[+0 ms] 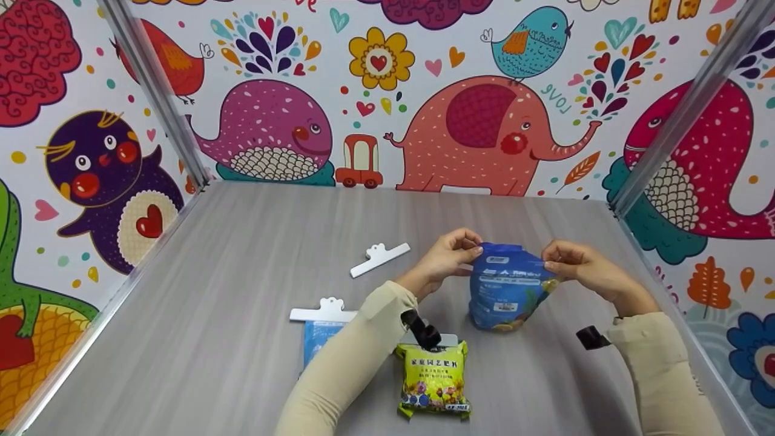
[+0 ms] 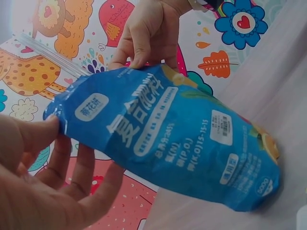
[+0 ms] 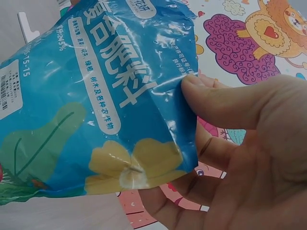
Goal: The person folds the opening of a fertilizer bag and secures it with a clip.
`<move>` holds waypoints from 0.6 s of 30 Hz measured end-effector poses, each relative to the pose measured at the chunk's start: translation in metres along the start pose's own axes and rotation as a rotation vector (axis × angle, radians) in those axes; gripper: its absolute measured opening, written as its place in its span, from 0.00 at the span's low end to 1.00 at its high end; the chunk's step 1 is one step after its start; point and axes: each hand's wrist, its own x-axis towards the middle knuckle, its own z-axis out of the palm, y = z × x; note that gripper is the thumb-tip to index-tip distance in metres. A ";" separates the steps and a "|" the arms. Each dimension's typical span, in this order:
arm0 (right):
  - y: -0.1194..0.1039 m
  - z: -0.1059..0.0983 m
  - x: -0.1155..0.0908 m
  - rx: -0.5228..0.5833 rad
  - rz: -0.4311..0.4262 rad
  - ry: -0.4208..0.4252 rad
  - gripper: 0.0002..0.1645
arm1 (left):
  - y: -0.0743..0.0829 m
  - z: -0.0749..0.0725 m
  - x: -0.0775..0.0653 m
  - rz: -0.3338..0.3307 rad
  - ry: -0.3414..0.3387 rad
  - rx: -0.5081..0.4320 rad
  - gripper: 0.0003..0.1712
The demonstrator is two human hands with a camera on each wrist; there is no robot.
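While left hand [image 1: 445,260] and right hand [image 1: 581,266] pinch upper sides of blue plastic pouch [image 1: 505,297] toward surface [image 1: 254,254] right edge, white long-barred clip [image 1: 380,260] lies left, nearer left hand, slanting toward far edge.

Behind grey desk [image 1: 242,254] is a wall [image 1: 424,103] w/ cartoons, e.g. elephant [image 1: 424,151] & purple whale [image 1: 266,121]; metal posts [image 1: 158,91] L & R.

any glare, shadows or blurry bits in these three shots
Head view: soft shadowing on the table near the right sleeve, and the characters on the blue compound fertilizer bag look smeared; left wrist view: upper-left corner washed out bright, though the bag's larger print stays legible; right wrist view: pale glare streaks along the bag's creases, its large characters readable.
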 end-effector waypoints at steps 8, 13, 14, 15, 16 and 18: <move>-0.002 0.002 -0.001 -0.004 0.015 0.026 0.09 | -0.002 0.000 0.001 -0.006 0.023 -0.006 0.04; -0.002 0.004 -0.002 -0.020 0.031 0.054 0.10 | -0.003 0.001 0.001 -0.004 0.034 -0.004 0.05; -0.002 0.005 -0.002 -0.019 0.037 0.061 0.10 | -0.003 0.002 0.001 -0.002 0.036 -0.004 0.05; -0.003 0.005 -0.003 -0.018 0.042 0.067 0.10 | -0.004 0.002 0.001 0.001 0.037 -0.004 0.05; -0.003 0.005 -0.003 -0.016 0.047 0.070 0.11 | -0.004 0.002 0.000 0.006 0.039 -0.006 0.05; -0.003 0.005 -0.004 -0.015 0.055 0.079 0.12 | -0.005 0.002 0.000 0.015 0.040 -0.013 0.05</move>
